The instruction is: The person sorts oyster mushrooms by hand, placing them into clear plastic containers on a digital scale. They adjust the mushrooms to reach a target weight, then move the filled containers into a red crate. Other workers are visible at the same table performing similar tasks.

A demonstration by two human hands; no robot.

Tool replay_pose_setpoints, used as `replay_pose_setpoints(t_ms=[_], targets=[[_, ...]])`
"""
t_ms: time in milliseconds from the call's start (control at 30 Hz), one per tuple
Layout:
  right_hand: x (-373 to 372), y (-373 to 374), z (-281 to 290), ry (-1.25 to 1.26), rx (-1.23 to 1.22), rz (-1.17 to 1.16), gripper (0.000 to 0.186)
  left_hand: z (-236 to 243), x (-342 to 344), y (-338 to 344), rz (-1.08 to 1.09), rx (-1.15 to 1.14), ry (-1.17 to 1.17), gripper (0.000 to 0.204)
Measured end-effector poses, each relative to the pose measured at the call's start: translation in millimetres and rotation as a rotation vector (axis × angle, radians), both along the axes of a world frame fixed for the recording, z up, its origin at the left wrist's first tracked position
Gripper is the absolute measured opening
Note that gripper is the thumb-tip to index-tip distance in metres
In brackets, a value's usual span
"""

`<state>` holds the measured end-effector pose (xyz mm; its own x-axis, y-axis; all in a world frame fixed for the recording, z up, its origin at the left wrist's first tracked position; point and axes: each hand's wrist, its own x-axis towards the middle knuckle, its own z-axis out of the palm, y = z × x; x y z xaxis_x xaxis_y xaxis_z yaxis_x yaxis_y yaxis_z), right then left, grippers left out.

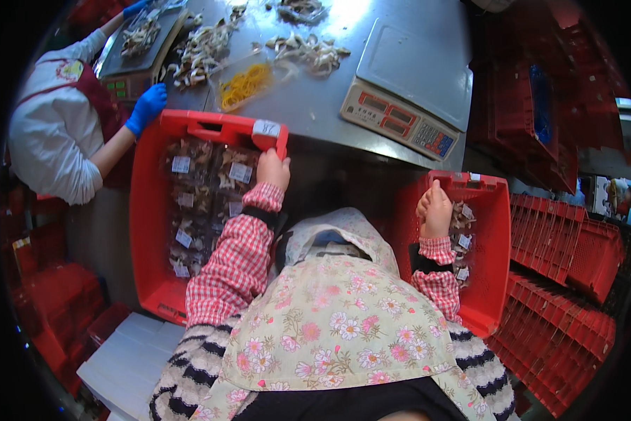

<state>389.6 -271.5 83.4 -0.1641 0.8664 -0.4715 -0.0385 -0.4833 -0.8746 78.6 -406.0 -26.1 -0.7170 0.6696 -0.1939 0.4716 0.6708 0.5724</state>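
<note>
1. Our left hand (274, 170) is at the far inner corner of the left red plastic crate (145, 231), fingers curled; we cannot tell whether they grip the rim.
2. Our right hand (435, 210) is at the inner side of the right red plastic crate (495, 245), fingers narrowly bunched; we cannot tell whether they hold anything.
3. Clear mushroom packs (239, 173) lie inside both crates, labels upward, presumably for reading.
4. The crates flank us, probably for two-sided reach.
</note>
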Motion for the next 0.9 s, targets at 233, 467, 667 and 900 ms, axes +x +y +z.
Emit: replay_pose_setpoints(t_ms=[233, 467, 667, 900], targets=[[-39, 54, -12, 0.079, -0.019, 0.073, 0.039, 2, 3, -6, -0.015, 0.007, 0.025, 0.030], [-80, 130, -13, 0.165, 0.044, 0.192, 0.041, 4, 5, -8, 0.014, 0.009, -0.001, 0.032], [-104, 167, -22, 0.146, 0.027, 0.286, 0.038, 11, 9, -3, 0.133, -0.133, -0.008, 0.032], [-138, 172, -31, 0.208, -0.052, 0.425, 0.035, 24, 13, 1, 0.138, -0.193, -0.024, 0.021]])
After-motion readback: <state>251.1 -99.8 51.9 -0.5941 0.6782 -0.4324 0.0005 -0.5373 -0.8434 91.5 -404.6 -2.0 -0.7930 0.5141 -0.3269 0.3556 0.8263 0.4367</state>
